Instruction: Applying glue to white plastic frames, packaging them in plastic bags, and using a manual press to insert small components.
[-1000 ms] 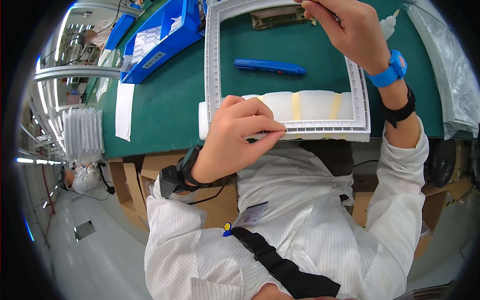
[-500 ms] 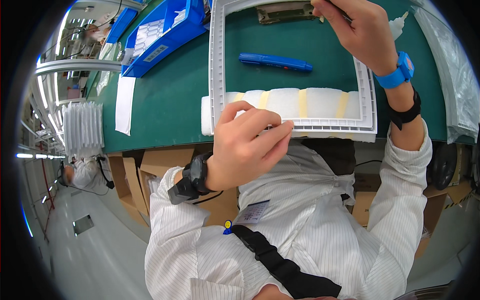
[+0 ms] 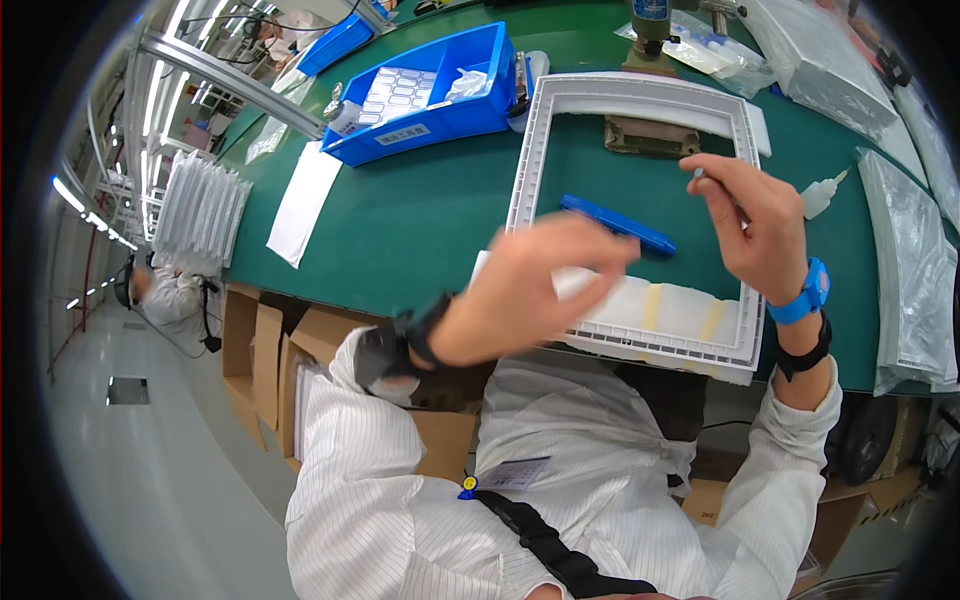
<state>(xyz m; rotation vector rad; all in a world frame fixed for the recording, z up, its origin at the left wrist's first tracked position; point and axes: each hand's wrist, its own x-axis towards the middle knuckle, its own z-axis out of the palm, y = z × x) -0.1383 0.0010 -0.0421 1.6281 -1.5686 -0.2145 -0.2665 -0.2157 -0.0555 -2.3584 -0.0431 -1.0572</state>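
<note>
The left hand [image 3: 535,290] is hovering open, fingers spread and blurred, above the near rail of the white frame [image 3: 640,335], which is lying flat on the green mat [image 3: 420,220] just in front of the person. The right hand [image 3: 750,220] is pinching something small between thumb and forefinger over the frame's opening; what that bit is, I cannot tell. To do this well, I judge the left hand should be settling flat on the near rail to steady the frame while the right is bringing its small piece down squarely, keeping clear of the blue pen [image 3: 618,223] lying inside the frame. The pale strip with yellow bands [image 3: 680,308] along the near rail is partly covered by the left hand. The dark block [image 3: 655,137] at the far rail is hard to read, and the white bottle [image 3: 822,195] is half hidden behind the right hand. A blue bin [image 3: 440,85] is sitting well apart at the far left.
</note>
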